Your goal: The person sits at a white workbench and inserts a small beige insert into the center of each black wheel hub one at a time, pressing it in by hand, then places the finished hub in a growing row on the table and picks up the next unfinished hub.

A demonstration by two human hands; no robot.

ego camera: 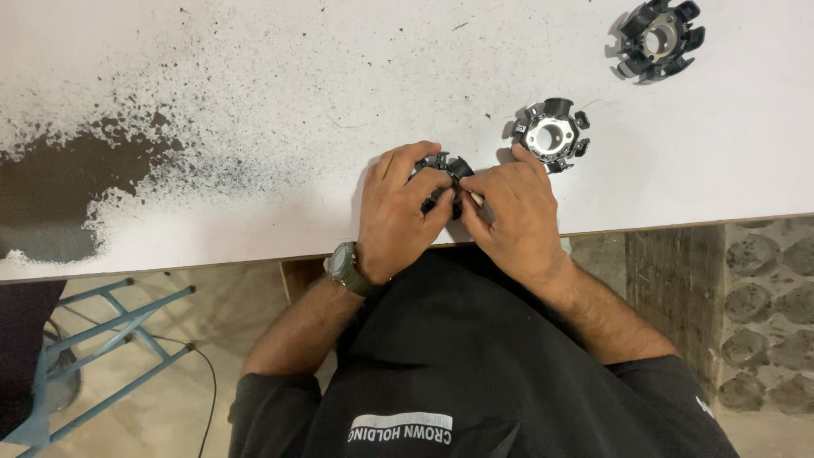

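Head view: both hands (458, 212) apparently clasp stator (447, 170).

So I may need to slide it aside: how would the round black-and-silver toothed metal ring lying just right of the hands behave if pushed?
The round black-and-silver toothed metal ring looks rigid, probably heavy for its size. Lying flat on the white table, it should slide, not roll.

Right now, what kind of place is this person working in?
Probably a small workshop. Both hands, left hand and right hand, hold a black ring-shaped motor part on a worn white worktable, with two similar parts nearby.
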